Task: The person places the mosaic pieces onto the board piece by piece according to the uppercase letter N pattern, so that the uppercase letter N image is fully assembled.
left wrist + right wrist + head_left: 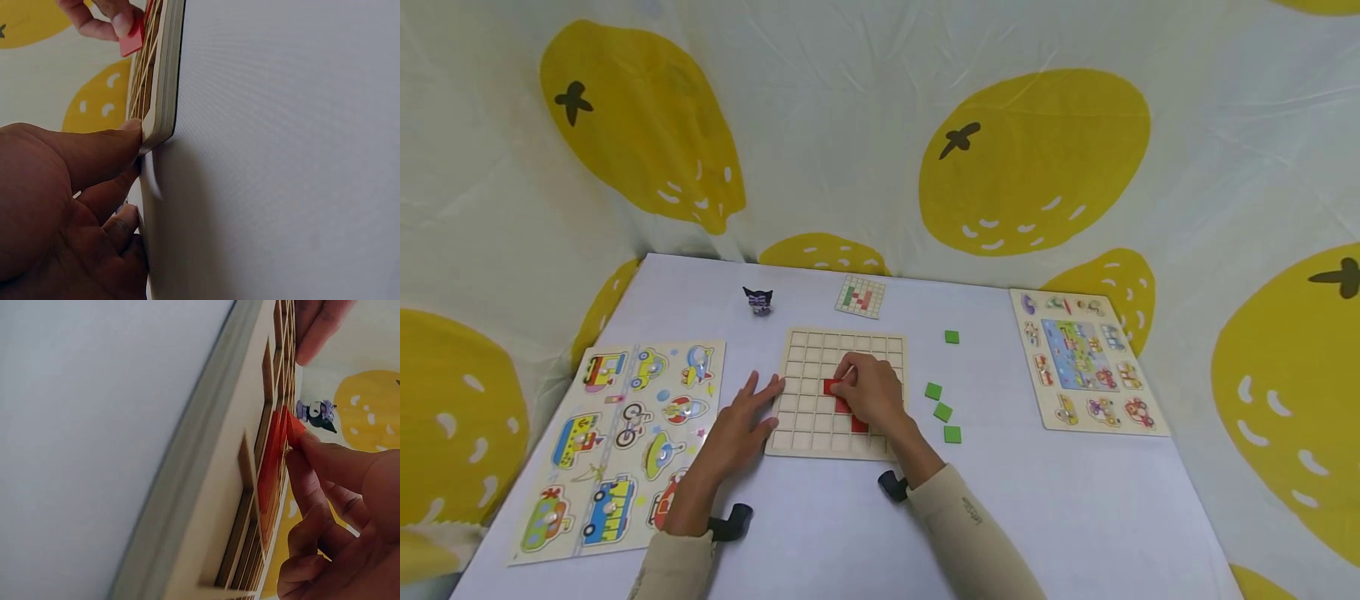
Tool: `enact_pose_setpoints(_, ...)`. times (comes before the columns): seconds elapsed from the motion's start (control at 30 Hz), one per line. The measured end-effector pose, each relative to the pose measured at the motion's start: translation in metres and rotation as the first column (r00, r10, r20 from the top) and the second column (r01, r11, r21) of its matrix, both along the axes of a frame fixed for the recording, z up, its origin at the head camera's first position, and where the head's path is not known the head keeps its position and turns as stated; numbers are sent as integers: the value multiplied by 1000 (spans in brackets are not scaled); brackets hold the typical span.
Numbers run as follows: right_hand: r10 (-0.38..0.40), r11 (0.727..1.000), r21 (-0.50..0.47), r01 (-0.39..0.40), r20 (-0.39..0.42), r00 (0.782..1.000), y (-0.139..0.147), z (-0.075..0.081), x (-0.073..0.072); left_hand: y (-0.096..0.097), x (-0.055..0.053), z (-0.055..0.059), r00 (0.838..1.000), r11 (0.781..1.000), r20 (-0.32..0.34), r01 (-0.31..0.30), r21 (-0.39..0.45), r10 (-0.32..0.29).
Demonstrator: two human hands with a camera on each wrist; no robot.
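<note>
A wooden grid board [802, 421] lies on the white table in front of me. My right hand [874, 393] is over its middle and pinches a red square tile [830, 387] between thumb and fingers. In the right wrist view that tile [294, 429] stands tilted against the grid. More red tiles [859, 425] sit in cells nearer to me, partly covered by the hand. My left hand [736, 433] rests at the board's left edge with its fingers spread. The left wrist view shows its thumb touching the board's corner [159, 125].
Several green tiles [933, 390] lie right of the board. Behind it are a small card [861, 297] with a red and green grid pattern and a dark figurine [759, 301]. A vehicle puzzle [658, 396] lies left, another picture puzzle [1078, 358] right.
</note>
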State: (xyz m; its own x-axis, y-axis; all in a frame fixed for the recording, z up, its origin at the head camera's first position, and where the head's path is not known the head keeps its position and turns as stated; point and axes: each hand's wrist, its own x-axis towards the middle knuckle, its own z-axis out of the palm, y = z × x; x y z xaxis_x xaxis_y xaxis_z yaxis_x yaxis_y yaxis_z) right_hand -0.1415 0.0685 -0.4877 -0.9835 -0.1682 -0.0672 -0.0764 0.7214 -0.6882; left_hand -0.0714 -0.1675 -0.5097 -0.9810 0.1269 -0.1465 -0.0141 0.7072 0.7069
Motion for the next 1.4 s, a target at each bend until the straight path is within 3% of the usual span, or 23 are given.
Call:
enact_pose_setpoints(0.4,5,995,99,-5,5,1000,-13,1,-4,0,-1,-3,1000,1000,-7,0,13,0)
enact_pose_setpoints(0.7,44,997,65,-44,0,999,-6,2,-4,0,1,-3,1000,1000,-23,9,5,-9)
enact_pose_setpoints(1.1,-14,1000,-20,14,-5,1000,42,8,-5,0,0,-1,1000,1000,-15,4,6,-4)
enact_pose_setpoints(1.4,-87,995,40,88,-27,996,96,10,-4,-1,1,-3,999,1000,-31,9,4,-9)
